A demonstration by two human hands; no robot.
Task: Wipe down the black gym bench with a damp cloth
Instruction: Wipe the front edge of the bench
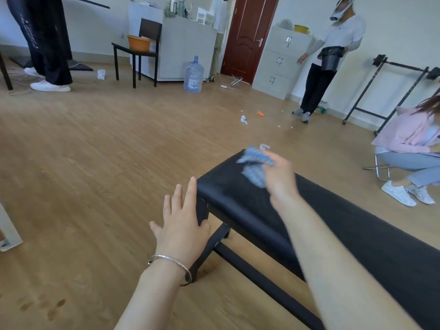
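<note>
Right hand (279,173) gripping blue cloth (256,166) at bench (345,229) far end, cloth hanging off fingers onto top, left hand (182,221) fingers straight at near corner

Bench (333,222) on floor (95,163), right of centre; cloth (254,167) above its far end, held by right hand (281,177); left hand (181,222) at its left corner; chair (137,53) far behind, basin (138,42) on seat

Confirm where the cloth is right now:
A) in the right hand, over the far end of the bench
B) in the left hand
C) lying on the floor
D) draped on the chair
A: the right hand holds the blue cloth over the far end of the black gym bench. The left hand is spread flat and holds nothing.
</note>
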